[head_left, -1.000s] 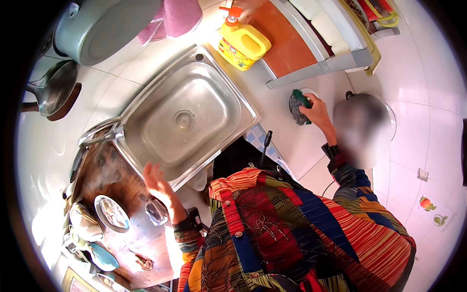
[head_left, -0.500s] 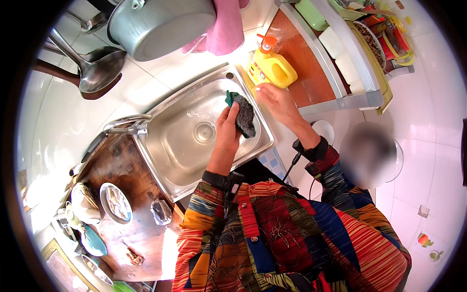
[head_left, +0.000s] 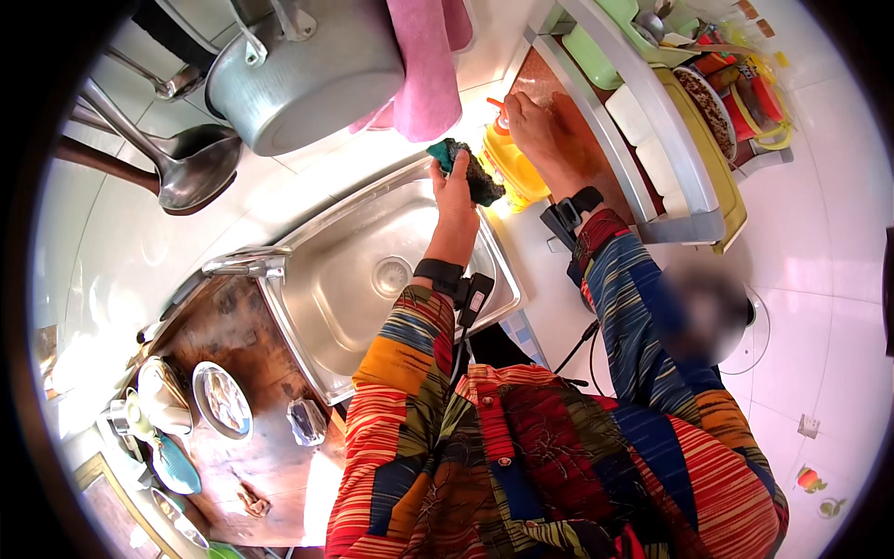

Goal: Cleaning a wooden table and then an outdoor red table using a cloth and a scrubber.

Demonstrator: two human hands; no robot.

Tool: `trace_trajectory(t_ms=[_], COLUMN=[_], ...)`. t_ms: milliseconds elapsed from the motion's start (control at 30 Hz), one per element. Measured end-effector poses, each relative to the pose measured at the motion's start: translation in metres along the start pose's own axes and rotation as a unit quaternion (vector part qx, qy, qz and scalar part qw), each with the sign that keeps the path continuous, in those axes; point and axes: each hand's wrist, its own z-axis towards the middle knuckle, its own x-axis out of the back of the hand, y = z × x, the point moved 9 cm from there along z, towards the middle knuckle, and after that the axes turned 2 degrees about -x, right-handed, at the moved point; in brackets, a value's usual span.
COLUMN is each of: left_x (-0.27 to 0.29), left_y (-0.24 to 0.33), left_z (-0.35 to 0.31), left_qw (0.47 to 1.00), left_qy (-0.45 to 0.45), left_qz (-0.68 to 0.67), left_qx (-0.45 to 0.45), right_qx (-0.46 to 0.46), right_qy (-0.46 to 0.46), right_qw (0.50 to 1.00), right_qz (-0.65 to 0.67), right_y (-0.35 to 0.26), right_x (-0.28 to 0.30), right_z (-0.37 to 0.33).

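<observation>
Now, left hand (head_left: 454,224): grips a green-grey scrubber (head_left: 482,183) over the far right of the sink (head_left: 358,270).
Right hand (head_left: 535,130): curled at the yellow bottle (head_left: 521,174)'s top; gripping or not, cannot tell.

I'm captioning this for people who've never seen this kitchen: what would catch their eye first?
Probably the multicoloured, striped shirt filling the lower middle. Next, the bright yellow bottle beyond the right side of the sink, with the right hand at its orange pump and the left hand holding a dark scrubber just left of it.
</observation>
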Motion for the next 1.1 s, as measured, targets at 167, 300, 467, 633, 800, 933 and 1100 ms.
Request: trace_trajectory(t_ms=[167,300,467,633,800,933,1100], left_x=[0.011,0.036,0.039,0.085,0.11,0.141,0.144], left_y=[-0.003,-0.001,-0.008,0.01,0.026,0.038,0.042], left_z=[0.026,0.039,0.027,0.038,0.027,0.019,-0.003], left_qw=[0.997,0.982,0.977,0.95,0.917,0.967,0.975], left_qy=[0.056,-0.076,-0.058,-0.085,-0.137,-0.041,0.004], left_qz=[-0.036,-0.162,-0.13,-0.24,-0.301,-0.205,-0.161], left_qx=[-0.026,0.066,0.159,0.181,0.22,0.144,0.15], right_qx=[0.059,0.038,0.045,0.065,0.064,0.058,0.077], right_qy=[0.021,0.0,0.029,0.025,0.06,0.053,0.064], right_qw=[0.998,0.999,0.999,0.998,0.995,0.996,0.993], right_qz=[-0.013,-0.023,0.001,-0.005,-0.051,-0.045,-0.055], right_y=[-0.004,-0.015,-0.004,-0.016,-0.008,-0.005,-0.001], right_x=[0.0,-0.005,0.006,0.002,0.007,0.003,0.007], right_z=[0.004,-0.005,-0.001,-0.004,0.003,0.002,0.006])
